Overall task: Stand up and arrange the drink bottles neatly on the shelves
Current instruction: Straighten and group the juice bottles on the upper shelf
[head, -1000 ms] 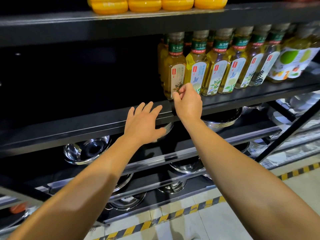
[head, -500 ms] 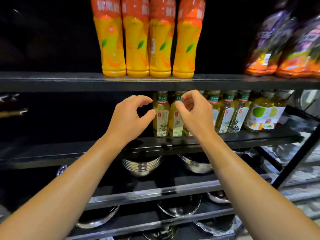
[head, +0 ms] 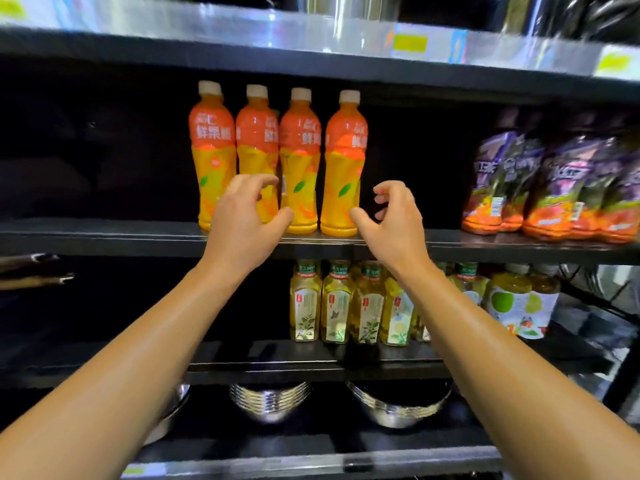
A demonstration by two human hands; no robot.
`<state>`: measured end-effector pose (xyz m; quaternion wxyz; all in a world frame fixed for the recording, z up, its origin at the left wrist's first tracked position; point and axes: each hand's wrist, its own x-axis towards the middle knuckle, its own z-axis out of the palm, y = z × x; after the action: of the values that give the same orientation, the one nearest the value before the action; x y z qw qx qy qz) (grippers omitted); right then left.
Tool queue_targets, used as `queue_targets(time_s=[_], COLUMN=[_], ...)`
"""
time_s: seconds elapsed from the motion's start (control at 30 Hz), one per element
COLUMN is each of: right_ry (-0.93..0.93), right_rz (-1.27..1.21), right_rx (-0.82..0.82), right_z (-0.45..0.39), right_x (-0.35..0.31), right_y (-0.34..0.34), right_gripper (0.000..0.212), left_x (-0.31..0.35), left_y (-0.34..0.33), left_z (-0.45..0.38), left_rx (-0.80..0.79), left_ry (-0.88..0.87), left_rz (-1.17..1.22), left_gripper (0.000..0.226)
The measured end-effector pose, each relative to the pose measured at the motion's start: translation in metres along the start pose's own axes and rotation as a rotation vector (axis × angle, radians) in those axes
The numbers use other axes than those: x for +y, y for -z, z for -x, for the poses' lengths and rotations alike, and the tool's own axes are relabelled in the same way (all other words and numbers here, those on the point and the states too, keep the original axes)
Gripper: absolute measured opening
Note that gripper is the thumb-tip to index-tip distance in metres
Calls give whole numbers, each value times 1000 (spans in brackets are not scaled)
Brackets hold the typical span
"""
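Several orange juice bottles with white caps stand upright in a row on a black shelf. My left hand hovers in front of the second bottle, fingers curled and apart, holding nothing. My right hand is just right of the rightmost orange bottle, also curled and empty. One shelf down, several yellow-green tea bottles stand in a row, partly hidden behind my right forearm. Purple-and-orange bottles lean at the right of the upper shelf.
A bottle with a green apple label stands right of the tea bottles. Stacked steel bowls sit on the lowest shelf. The left halves of both bottle shelves are dark. A shelf with price tags runs overhead.
My view and both hands have risen from the tea-bottle shelf to the orange-bottle shelf. My right hand left the tea bottle and both hands now hover by the orange bottles.
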<state>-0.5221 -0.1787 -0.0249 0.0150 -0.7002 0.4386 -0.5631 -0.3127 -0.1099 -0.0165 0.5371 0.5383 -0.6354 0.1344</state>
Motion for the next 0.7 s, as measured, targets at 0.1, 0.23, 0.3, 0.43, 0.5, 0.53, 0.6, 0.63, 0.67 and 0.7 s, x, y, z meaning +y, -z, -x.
queue_targets(time_s=[0.1, 0.23, 0.3, 0.43, 0.5, 0.53, 0.6, 0.63, 0.67, 0.7], right_ry=[-25, -120, -138, -144, -149, -150, -150, -152, -155, -156], right_rz=[-27, -126, -101, -81, -76, -71, -66, -70, -74, -83], right_rx=[-9, -129, -138, -85, -55, -45, -44, -47, -51, -58], right_z=[-19, -35, -36, -33, -34, -34, -34, -34, -34, -36], right_x=[-4, -8, -3, 10, 14, 16, 19, 20, 21, 23], right_y=[-11, -32, -37, -31, -26, -23, -18, -16, -13, -11], right_gripper=[64, 77, 72, 64, 63, 63, 64, 65, 66, 68], left_x=[-1, 5, 6, 8, 14, 17, 21, 21, 21, 21], left_y=[1, -9, -17, -34, -46, -51, -61, -66, -70, -75], left_z=[-10, -18, -21, -21, -19, -19, -23, -26, -30, -35], left_rx=[52, -10, -39, -105, -141, -151, -144, -134, -131, -131], left_ry=[12, 24, 52, 111, 160, 187, 238, 261, 282, 293], left_rz=[-30, 33, 46, 109, 172, 202, 224, 206, 164, 108], left_gripper=[45, 54, 60, 74, 81, 84, 88, 89, 89, 87])
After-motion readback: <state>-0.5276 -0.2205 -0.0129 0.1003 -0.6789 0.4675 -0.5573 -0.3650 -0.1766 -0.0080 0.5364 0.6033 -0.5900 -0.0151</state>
